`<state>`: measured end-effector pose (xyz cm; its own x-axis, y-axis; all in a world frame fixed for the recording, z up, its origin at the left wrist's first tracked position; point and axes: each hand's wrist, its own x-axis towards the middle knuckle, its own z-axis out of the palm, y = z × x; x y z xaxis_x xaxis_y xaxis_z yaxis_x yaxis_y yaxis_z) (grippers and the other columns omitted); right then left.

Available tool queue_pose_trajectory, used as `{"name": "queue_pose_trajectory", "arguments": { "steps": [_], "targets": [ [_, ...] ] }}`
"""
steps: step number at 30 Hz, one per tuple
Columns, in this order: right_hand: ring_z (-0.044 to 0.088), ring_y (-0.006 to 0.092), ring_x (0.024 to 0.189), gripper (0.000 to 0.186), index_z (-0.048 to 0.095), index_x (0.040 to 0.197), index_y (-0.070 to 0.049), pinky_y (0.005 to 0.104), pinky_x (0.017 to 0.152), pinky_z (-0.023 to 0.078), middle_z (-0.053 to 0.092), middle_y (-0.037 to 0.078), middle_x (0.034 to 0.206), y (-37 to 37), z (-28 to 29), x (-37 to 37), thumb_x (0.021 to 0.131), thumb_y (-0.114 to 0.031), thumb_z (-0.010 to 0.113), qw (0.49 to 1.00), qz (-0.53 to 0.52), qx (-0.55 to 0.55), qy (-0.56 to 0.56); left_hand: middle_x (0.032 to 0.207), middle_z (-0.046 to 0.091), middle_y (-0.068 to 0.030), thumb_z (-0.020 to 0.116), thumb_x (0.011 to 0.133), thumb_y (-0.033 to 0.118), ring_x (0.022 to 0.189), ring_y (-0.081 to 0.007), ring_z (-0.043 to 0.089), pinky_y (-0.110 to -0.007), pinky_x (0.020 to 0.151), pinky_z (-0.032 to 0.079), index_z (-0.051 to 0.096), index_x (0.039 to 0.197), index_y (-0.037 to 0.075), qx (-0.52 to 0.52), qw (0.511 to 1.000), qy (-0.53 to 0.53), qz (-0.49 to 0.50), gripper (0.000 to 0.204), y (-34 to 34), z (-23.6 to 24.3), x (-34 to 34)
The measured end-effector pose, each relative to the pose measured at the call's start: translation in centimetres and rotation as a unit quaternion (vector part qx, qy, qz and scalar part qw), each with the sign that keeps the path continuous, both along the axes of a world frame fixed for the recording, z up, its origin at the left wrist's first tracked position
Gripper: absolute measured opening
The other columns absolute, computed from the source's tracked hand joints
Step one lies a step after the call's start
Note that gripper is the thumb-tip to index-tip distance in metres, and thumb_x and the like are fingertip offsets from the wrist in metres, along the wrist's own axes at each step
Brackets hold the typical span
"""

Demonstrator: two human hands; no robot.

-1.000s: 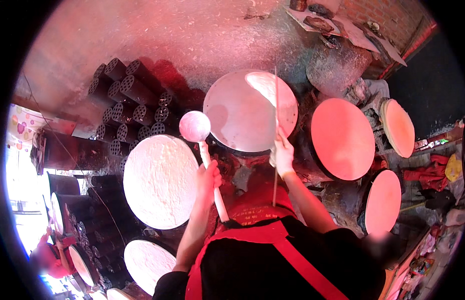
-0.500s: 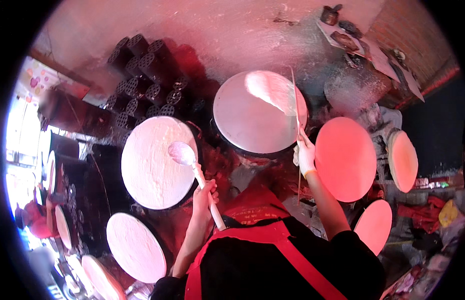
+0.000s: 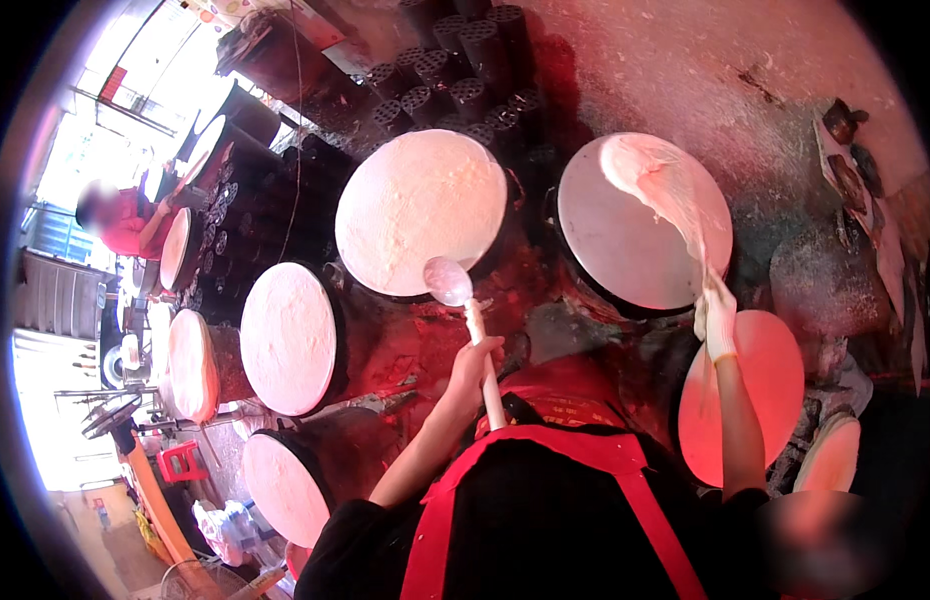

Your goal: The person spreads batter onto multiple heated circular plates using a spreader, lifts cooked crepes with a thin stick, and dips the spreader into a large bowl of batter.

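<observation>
left hand (image 3: 475, 368) grips ladle (image 3: 449, 283), gloved right hand (image 3: 717, 318) at pale sheet (image 3: 653, 174).

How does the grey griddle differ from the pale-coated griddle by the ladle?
The grey griddle is mostly bare, with a pale sheet over part of it; the pale-coated griddle is covered across its top. The grey griddle looks smooth, the pale-coated griddle bumpy. Your right hand is by the grey griddle, the ladle by the pale-coated griddle. Both are round.
</observation>
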<state>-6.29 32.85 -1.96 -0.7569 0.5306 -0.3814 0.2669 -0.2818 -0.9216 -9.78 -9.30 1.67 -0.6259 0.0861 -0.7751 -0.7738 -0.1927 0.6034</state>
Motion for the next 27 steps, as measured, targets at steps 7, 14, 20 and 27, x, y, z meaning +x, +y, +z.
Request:
{"name": "queue_pose_trajectory", "arguments": {
  "steps": [7, 14, 20, 27],
  "targets": [
    [0.029, 0.0053, 0.032, 0.039, 0.052, 0.133, -0.021, 0.0237, 0.028, 0.025, 0.036, -0.006, 0.052, -1.7, 3.4, -4.9, 0.094, -0.016, 0.047, 0.980, 0.176, 0.002, -0.097, 0.090, 0.061, -0.0081, 0.060, 0.086, 0.012, 0.085, -0.0171, 0.060, -0.028, 0.074, 0.051, 0.056, 0.099, 0.003, 0.027, 0.993, -0.015, 0.117, 0.016, 1.2, 0.9, 2.8],
    [0.034, 0.0050, 0.035, 0.042, 0.050, 0.135, -0.013, 0.0224, 0.030, 0.027, 0.042, -0.003, 0.055, 6.7, 5.2, 0.2, 0.094, -0.006, 0.042, 0.933, 0.347, -0.043, -0.089, 0.107, 0.060, -0.0036, 0.059, 0.086, 0.013, 0.091, -0.0092, 0.054, -0.024, 0.080, 0.044, 0.059, 0.113, 0.006, 0.001, 0.991, 0.132, -0.005, 0.028, 0.7, -0.9, 4.6],
    [0.034, 0.0056, 0.034, 0.043, 0.050, 0.134, -0.014, 0.0227, 0.030, 0.026, 0.043, -0.003, 0.054, 7.6, 3.6, -5.2, 0.092, -0.008, 0.045, 0.954, 0.278, -0.002, -0.111, 0.094, 0.058, 0.0021, 0.056, 0.089, 0.019, 0.075, -0.0058, 0.049, -0.020, 0.065, 0.039, 0.064, 0.105, 0.007, 0.015, 0.990, 0.007, 0.142, 0.022, 5.1, 4.9, 5.0],
    [0.030, 0.0051, 0.032, 0.044, 0.053, 0.132, -0.012, 0.0214, 0.030, 0.024, 0.044, -0.002, 0.052, 13.2, 1.7, -3.2, 0.088, -0.006, 0.047, 0.929, 0.363, 0.018, -0.074, 0.073, 0.042, 0.0078, 0.053, 0.090, 0.020, 0.066, -0.0043, 0.042, -0.019, 0.057, 0.033, 0.061, 0.110, 0.004, 0.011, 0.992, -0.015, 0.128, 0.027, 3.4, 3.8, 9.6]
  ]
}}
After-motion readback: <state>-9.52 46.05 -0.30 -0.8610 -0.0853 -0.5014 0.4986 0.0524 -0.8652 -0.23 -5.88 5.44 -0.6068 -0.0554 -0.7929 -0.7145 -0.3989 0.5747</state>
